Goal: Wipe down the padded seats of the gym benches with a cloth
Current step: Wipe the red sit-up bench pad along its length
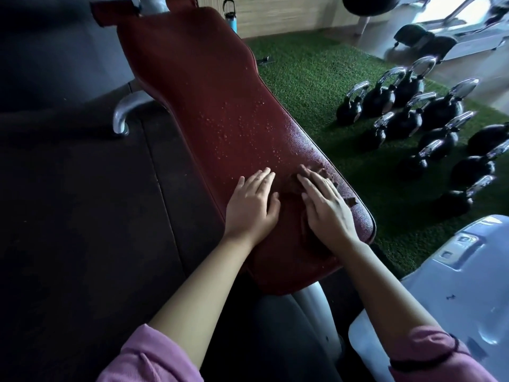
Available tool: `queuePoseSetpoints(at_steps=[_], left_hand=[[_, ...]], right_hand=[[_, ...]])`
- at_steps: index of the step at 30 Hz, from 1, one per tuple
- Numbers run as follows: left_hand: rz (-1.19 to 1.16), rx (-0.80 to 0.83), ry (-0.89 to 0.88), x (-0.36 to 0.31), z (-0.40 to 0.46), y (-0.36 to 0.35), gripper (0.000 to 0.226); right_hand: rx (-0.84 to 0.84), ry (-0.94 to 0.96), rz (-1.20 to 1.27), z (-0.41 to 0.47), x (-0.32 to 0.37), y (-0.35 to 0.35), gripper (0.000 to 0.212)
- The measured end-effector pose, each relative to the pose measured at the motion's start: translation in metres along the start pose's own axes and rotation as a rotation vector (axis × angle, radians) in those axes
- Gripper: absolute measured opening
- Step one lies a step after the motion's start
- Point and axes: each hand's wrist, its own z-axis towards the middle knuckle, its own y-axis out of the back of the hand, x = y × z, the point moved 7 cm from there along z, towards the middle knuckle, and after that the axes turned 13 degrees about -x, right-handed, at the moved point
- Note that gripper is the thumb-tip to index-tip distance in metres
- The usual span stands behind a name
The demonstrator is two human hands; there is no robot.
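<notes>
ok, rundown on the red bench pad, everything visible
The long dark-red padded vinyl bench pad has a pebbled surface, narrows mid-length and runs diagonally away on a silver metal frame. Water droplets bead its middle. The left hand lies flat on it; the right hand presses a crumpled dark-red cloth at the near end.

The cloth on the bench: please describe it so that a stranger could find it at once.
Find the long dark red padded bench beside the green turf. At its near end two hands lie flat; the cloth is the crumpled brown-red rag under the right hand. Unlike the smooth, droplet-covered pad, it is wrinkled with ragged edges.
</notes>
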Motion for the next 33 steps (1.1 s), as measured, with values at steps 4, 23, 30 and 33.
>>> queuePoseSetpoints(at_steps=[4,23,30,33], left_hand=[[0.014,-0.040,0.012,0.020,-0.002,0.016,0.050],[-0.100,0.012,-0.042,0.059,-0.002,0.014,0.046],[-0.102,-0.021,-0.014,0.059,-0.003,0.013,0.043],[-0.100,-0.031,-0.019,0.058,-0.004,0.014,0.044]], right_hand=[[-0.004,-0.004,0.156,-0.019,0.031,0.010,0.042],[0.149,0.082,0.004,-0.042,0.086,-0.017,0.042],[0.183,0.288,0.130,-0.078,0.070,0.027,0.039],[0.172,0.234,0.078,-0.067,0.038,0.033,0.040]])
